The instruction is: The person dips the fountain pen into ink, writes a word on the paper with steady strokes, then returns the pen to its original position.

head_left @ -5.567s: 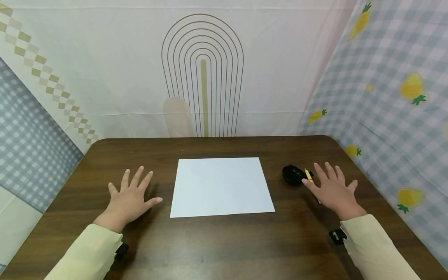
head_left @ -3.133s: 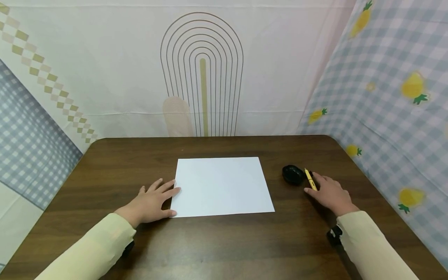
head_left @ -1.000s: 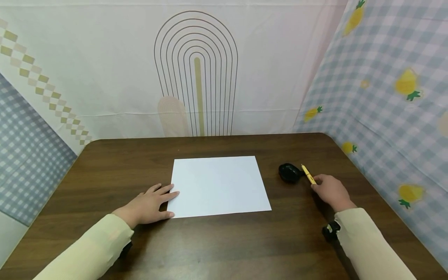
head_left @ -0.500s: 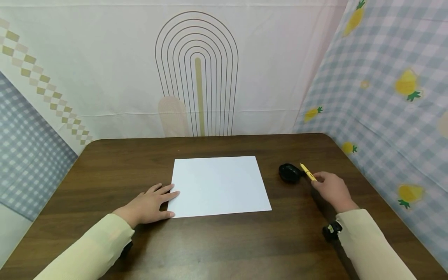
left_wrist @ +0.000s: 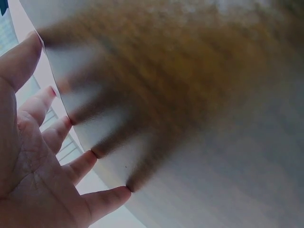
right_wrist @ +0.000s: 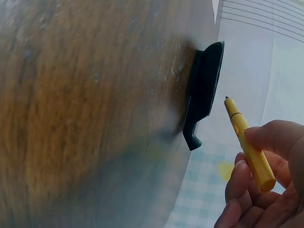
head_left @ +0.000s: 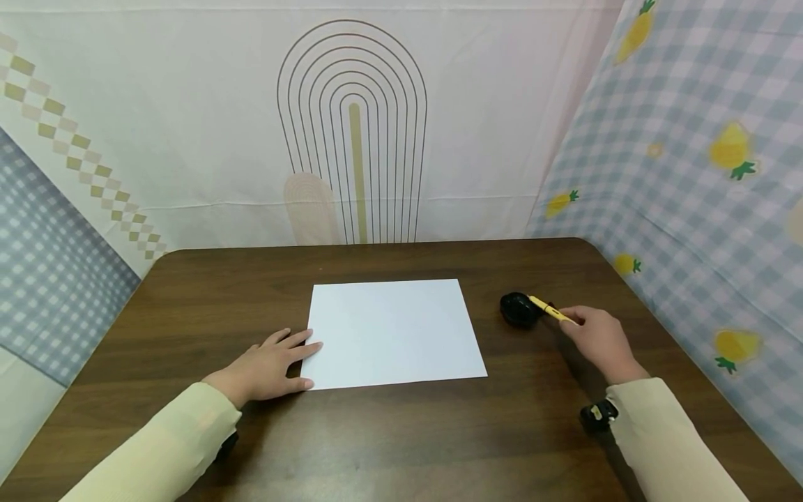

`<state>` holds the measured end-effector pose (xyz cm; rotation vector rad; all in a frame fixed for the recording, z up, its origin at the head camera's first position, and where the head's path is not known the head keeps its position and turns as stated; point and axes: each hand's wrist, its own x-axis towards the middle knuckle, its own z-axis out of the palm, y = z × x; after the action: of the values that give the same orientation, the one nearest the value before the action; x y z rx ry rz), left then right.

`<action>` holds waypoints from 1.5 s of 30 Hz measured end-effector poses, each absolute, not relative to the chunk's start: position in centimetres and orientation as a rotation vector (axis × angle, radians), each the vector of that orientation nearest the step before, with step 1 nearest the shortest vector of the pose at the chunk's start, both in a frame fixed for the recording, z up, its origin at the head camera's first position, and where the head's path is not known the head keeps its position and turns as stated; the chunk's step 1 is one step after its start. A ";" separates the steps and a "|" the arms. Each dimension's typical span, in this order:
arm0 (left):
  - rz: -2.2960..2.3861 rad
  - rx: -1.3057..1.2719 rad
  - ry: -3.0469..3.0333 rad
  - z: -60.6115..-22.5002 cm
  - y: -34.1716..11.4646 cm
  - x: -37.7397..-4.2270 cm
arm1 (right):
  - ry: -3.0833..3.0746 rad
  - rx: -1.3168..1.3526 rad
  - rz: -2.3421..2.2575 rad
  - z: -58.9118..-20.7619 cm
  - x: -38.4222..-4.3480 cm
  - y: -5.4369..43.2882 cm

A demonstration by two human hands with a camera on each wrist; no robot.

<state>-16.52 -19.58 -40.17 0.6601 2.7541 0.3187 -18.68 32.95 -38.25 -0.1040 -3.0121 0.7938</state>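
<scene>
My right hand [head_left: 601,340] pinches a yellow pen [head_left: 544,307] between thumb and fingers, its dark tip pointing left and away. In the right wrist view the pen [right_wrist: 251,149] is raised off the table. Close to its tip lies a small black dish-like object [head_left: 518,311] with a short handle [right_wrist: 192,138]; its exact kind is unclear. On the left, my left hand [head_left: 258,371] has its fingers spread, with fingertips resting on the left edge of a blank white sheet of paper [head_left: 398,335]. The left wrist view shows the fingertips [left_wrist: 124,191] touching down on the surface.
The dark wooden table [head_left: 376,446] extends under everything, its far edge meeting a white cloth [head_left: 489,125] with arch lines. Blue checked cloth [head_left: 690,230] with yellow fruit hangs along the right side. Another checked cloth [head_left: 56,265] is at the left.
My left hand has moved right onto the paper's edge. My right hand has closed on the pen, lifted it from the table and swung its tip left toward the black object. The paper stays put.
</scene>
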 end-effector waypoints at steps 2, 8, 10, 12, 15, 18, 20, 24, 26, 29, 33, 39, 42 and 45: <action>0.321 0.659 2.754 -40.2 -19.6 -16.5 | -3.006 -0.096 0.786 -38.2 -18.7 32.9; 0.322 0.653 2.754 -40.3 -19.6 -16.6 | -2.997 -0.086 0.784 -38.2 -18.7 32.8; 0.324 0.651 2.753 -40.3 -19.6 -16.6 | -2.992 -0.085 0.785 -38.3 -18.8 32.8; 0.325 0.650 2.752 -40.3 -19.6 -16.6 | -2.984 -0.086 0.795 -38.4 -18.9 32.7; 0.335 0.639 2.748 -40.3 -19.7 -16.6 | -2.967 -0.089 0.827 -38.4 -18.9 32.7; 0.343 0.635 2.746 -40.3 -19.7 -16.6 | -2.958 -0.101 0.878 -38.4 -18.9 32.5; 0.343 0.636 2.749 -40.4 -19.7 -16.6 | -2.958 -0.116 0.909 -38.4 -18.9 32.4; 0.342 0.648 2.753 -40.4 -19.7 -16.6 | -2.959 -0.147 0.957 -38.2 -18.9 32.1; 0.342 0.652 2.754 -40.4 -19.7 -16.6 | -2.955 -0.150 0.967 -38.3 -19.0 32.0; 0.339 0.656 2.755 -40.4 -19.7 -16.7 | -2.944 -0.128 0.957 -38.5 -19.0 31.9; 0.334 0.652 2.756 -40.4 -19.7 -16.8 | -2.929 -0.105 0.950 -38.7 -19.2 31.9; 0.338 0.655 2.756 -40.3 -19.6 -16.6 | -2.907 -0.108 0.990 -38.8 -19.3 31.7; 0.341 0.654 2.757 -40.3 -19.6 -16.6 | -2.899 -0.109 1.002 -38.9 -19.4 31.7; 0.341 0.654 2.758 -40.2 -19.6 -16.6 | -2.898 -0.110 1.010 -39.0 -19.5 31.7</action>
<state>-16.55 -19.59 -40.24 0.6536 2.7580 0.3406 -19.50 31.73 -38.98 -0.1099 -2.8977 1.0100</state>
